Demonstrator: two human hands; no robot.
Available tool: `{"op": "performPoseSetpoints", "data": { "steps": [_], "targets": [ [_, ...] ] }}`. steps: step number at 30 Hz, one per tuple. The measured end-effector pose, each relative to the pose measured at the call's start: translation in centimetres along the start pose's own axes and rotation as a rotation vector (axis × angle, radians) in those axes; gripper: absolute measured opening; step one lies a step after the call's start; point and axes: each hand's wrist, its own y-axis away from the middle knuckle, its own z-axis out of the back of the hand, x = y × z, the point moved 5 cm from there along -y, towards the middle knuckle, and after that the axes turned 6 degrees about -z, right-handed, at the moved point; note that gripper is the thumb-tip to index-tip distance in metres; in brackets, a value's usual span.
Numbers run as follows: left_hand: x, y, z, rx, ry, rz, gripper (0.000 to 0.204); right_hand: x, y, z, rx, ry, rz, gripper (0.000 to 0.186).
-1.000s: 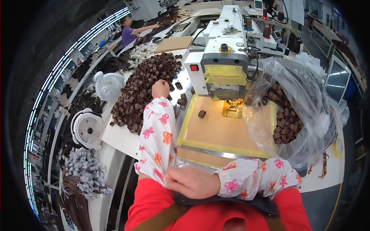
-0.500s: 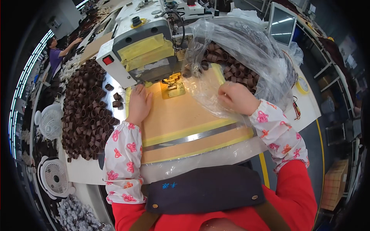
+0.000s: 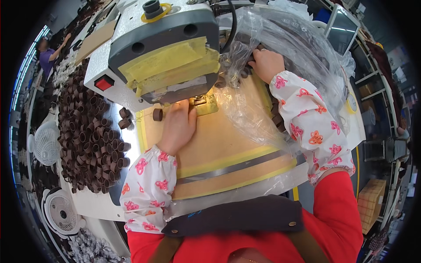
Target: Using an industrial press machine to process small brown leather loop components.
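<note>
single brown loop (image 3: 158, 115) on tan board (image 3: 215, 151), just left of the left hand (image 3: 179, 126); left fingertips partly hidden by the machine head (image 3: 164, 44), spread and hold cannot be told; right hand (image 3: 267, 65) at clear bag (image 3: 302, 41), fingers curled, hold cannot be told; brown heap (image 3: 90, 144) farther left

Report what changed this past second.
The left hand moved right, from the pile of brown rings to under the sewing machine's head. The right hand let go of the left sleeve and went forward and right, to the plastic bag. Neither hand's grip is clear. The pile and machine stayed put.
</note>
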Motion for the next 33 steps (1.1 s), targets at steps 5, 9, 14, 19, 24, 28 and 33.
{"op": "performPoseSetpoints", "data": {
  "steps": [5,9,14,19,24,28,33],
  "targets": [
    [-0.1,0.0,-0.6,-0.138,0.006,-0.046,0.025,0.3,0.3,-1.7,-0.167,0.084,-0.097,0.024],
    [1.1,-0.7,-0.7,-0.120,0.133,0.023,0.019,0.6,0.0,-2.3,-0.047,0.024,-0.187,0.027],
    [1.7,-1.2,-0.8,-0.090,0.172,0.030,0.014,-0.9,0.4,-2.8,-0.202,-0.097,-0.261,0.026],
    [1.3,-1.6,-1.2,-0.198,0.257,-0.019,0.017,-2.2,-0.1,-3.1,-0.223,-0.456,-0.265,0.025],
    [3.3,-0.2,-1.4,-0.110,0.541,0.193,0.020,0.6,3.7,1.6,-0.230,-0.900,-0.058,0.022],
    [2.5,0.0,-1.4,-0.044,0.749,0.175,0.021,7.2,9.4,0.5,0.263,-1.261,0.075,0.023],
    [1.6,-0.2,-0.9,0.026,0.703,0.121,0.024,10.2,8.9,-3.1,0.394,-1.323,0.130,0.020]
  ]
}}
